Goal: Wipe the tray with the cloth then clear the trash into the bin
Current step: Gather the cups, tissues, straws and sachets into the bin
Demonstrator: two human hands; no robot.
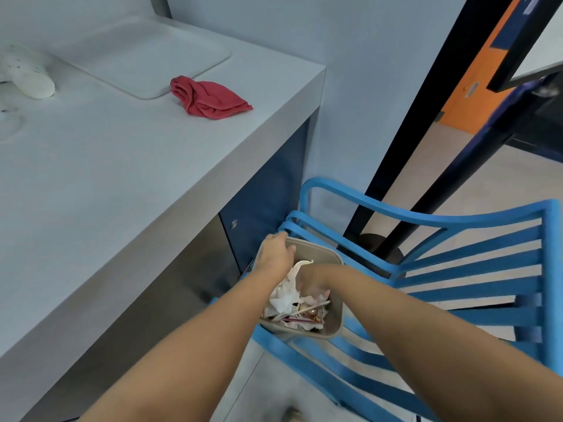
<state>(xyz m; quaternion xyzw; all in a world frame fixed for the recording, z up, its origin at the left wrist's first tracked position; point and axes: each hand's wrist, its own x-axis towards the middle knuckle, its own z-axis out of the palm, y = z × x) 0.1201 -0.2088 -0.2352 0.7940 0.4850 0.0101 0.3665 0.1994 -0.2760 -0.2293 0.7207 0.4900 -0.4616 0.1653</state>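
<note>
Down beside the desk's corner, in the head view, both bare forearms reach forward and down to a beige bin (338,315) that sits on the slatted seat of a blue chair (457,269). The left hand (277,254) grips the bin's far left rim, its fingers curled over the edge and the thumb on the outside. The right hand (312,283) is lowered into the bin's mouth with its wrist bent and fingers pointing down among the trash (283,300). Whether it pinches anything cannot be told. The trash is crumpled white paper, wrappers and a thin stick, and it fills the bin nearly to the rim.

Up on the pale grey desk (106,178), the tray (146,53) lies flat toward the far side with nothing on it. The red cloth (210,99) lies bunched just beside the tray's near corner, close to the desk's right edge. A white speckled object (27,74) rests at the far left. The desk has a dark blue side panel (268,184). Behind stand a light blue wall (365,71), a slanting black post (426,117) and an orange panel (475,86), above pale floor (457,184).
</note>
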